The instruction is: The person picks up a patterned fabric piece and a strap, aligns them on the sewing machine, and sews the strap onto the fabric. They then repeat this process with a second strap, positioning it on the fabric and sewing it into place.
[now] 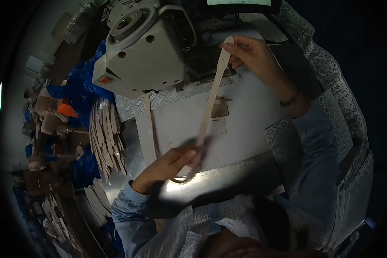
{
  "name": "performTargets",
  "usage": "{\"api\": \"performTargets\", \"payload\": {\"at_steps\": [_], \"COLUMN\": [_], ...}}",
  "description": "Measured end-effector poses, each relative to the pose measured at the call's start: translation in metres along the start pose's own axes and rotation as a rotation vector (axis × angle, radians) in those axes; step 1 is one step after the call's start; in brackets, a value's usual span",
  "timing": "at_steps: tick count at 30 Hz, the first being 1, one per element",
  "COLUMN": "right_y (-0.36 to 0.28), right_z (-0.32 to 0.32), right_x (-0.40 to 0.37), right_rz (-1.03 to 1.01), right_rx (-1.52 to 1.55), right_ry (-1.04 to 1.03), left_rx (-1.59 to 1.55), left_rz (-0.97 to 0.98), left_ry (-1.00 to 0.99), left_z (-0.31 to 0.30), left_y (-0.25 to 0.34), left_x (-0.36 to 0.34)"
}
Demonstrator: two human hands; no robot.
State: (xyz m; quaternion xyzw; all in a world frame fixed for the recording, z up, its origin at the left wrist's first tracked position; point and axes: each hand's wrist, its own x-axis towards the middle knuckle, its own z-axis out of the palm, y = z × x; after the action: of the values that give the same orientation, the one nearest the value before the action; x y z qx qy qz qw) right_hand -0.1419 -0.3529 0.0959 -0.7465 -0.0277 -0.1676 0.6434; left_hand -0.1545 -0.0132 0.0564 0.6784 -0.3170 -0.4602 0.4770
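Observation:
A long pale strap runs diagonally in front of a sewing-type machine. Its rounded upper end is pinched between the thumb and fingers of my right hand. Lower down, the fingers of my left hand are closed around the strap, which is blurred there. Below my left hand a loop of the strap hangs, and a narrow strip rises from that area towards the machine. Under the strap, a small brown plate lies on the white work surface.
Bundled pale straps hang at the left beside blue plastic. More strips are stacked below them. A shiny metal table edge runs nearest my body. Patterned cloth lies at the right. A lit screen shows at the top.

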Motion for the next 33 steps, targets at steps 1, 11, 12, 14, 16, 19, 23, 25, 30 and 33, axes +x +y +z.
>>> {"api": "performTargets", "payload": {"at_steps": [1, 11, 12, 14, 16, 19, 23, 25, 30, 33], "right_y": [0.005, 0.068, 0.072, 0.080, 0.087, 0.084, 0.091, 0.093, 0.093, 0.092], "right_z": [0.002, 0.066, 0.072, 0.082, 0.083, 0.083, 0.082, 0.081, 0.081, 0.081], "right_x": [0.003, -0.009, -0.005, 0.002, 0.014, 0.017, 0.014, 0.013, 0.014, 0.016], "right_rz": [-0.017, 0.319, 0.313, 0.244, -0.001, -0.319, -0.653, -0.636, -0.643, -0.674], "right_rx": [0.010, 0.015, 0.013, 0.071, -0.244, -0.695, -0.765, -0.780, -0.879, -0.925], "right_ry": [-0.012, -0.103, -0.117, -0.064, -0.112, -0.193, -0.190, -0.218, -0.223, -0.176], "left_rx": [0.225, 1.403, 1.407, 1.374, 1.345, 1.287, 1.205, 1.205, 1.246, 1.254], "left_rz": [0.178, 0.826, 0.818, 0.748, 0.707, 0.657, 0.637, 0.634, 0.641, 0.653], "left_ry": [0.086, 0.540, 0.554, 0.613, 0.632, 0.649, 0.656, 0.655, 0.631, 0.643], "left_z": [-0.006, -0.020, -0.022, -0.024, -0.029, -0.035, -0.042, -0.044, -0.050, -0.055], "left_y": [0.006, -0.001, -0.003, -0.007, -0.009, -0.010, -0.013, -0.011, -0.011, -0.012], "left_x": [0.000, 0.095, 0.094, 0.092, 0.091, 0.088, 0.090, 0.091, 0.099, 0.105]}}
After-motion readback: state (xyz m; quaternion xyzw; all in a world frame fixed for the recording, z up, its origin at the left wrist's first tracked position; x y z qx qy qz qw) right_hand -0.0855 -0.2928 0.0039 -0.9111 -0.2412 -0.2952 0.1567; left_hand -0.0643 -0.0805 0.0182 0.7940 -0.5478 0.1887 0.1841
